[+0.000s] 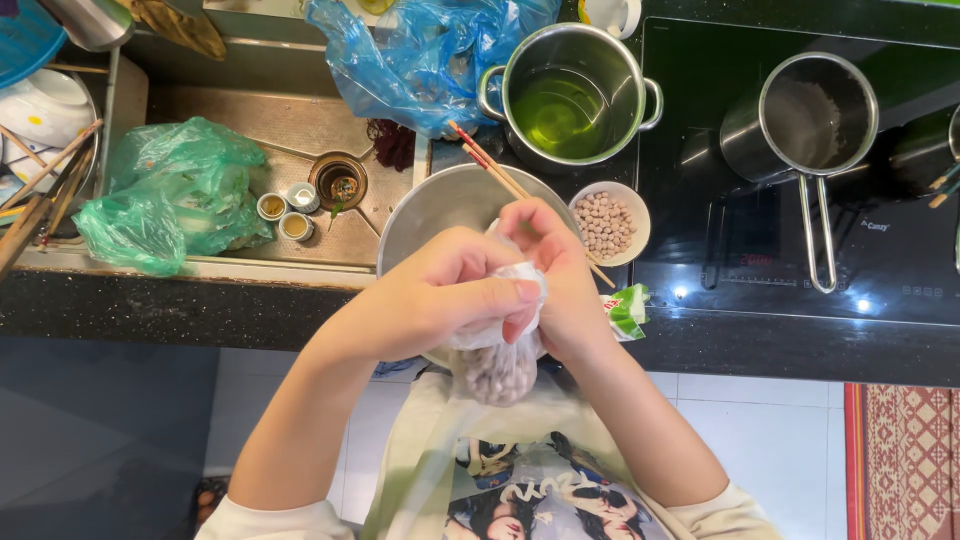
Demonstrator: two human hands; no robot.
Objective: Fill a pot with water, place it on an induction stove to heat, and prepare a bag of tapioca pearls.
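Both my hands grip the neck of a small clear plastic bag of pale round nuts (497, 370), which hangs below them in front of the counter edge. My left hand (440, 290) wraps the top of the bag, thumb across it. My right hand (550, 265) pinches the same bunched top from the right. Just behind my hands lies a wide steel bowl (440, 205) with red-tipped chopsticks (487, 160) across its rim. To its right stands a small white bowl of the same nuts (606, 222).
A steel pot of greenish liquid (568, 95) and a long-handled saucepan (815, 115) stand on the black cooktop (900, 260). A blue plastic bag (420, 50) lies behind; a green bag (170, 195) and small cups sit in the sink (300, 120). A green-white wrapper (628, 310) lies at the counter edge.
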